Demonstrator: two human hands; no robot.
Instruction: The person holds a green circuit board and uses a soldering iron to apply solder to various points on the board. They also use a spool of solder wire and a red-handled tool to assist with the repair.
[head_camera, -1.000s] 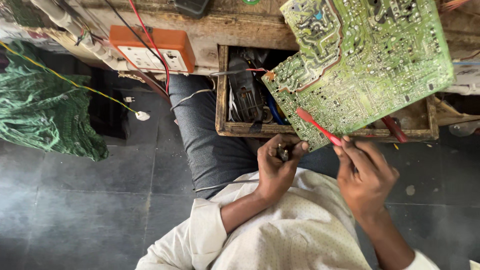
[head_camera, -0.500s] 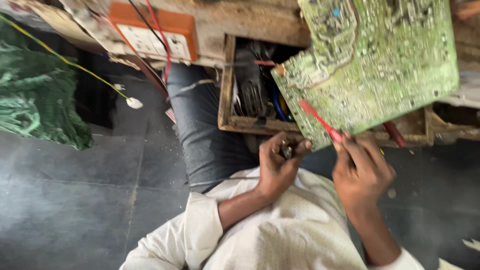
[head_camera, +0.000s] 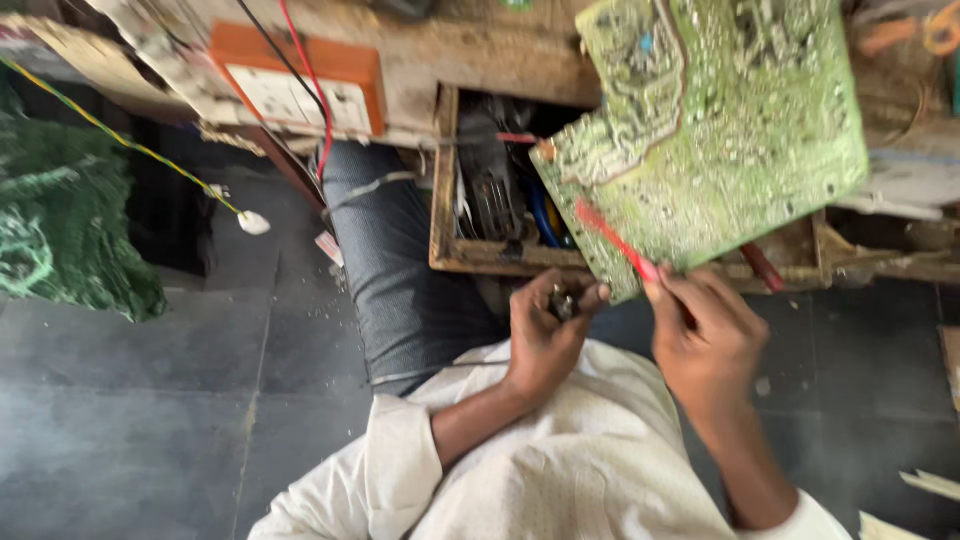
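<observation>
A large green circuit board (head_camera: 715, 130) leans, solder side up, over an open wooden drawer (head_camera: 470, 255). My right hand (head_camera: 705, 335) is closed around a thin red tool (head_camera: 615, 238) whose tip rests on the board's lower left part. My left hand (head_camera: 545, 335) is just below the board's lower corner, its fingers pinched on a small dark part (head_camera: 562, 303). Both forearms come out of white sleeves at the bottom of the view.
An orange and white box (head_camera: 300, 85) with red and black wires (head_camera: 315, 100) sits on the wooden bench at upper left. Dark tools and blue cable fill the drawer. A green cloth heap (head_camera: 60, 220) lies on the grey floor at left. My knee in grey trousers (head_camera: 400, 270) is below the bench.
The view has shifted a little; the hands and board keep nearly the same positions, with the red tool still on the board.
</observation>
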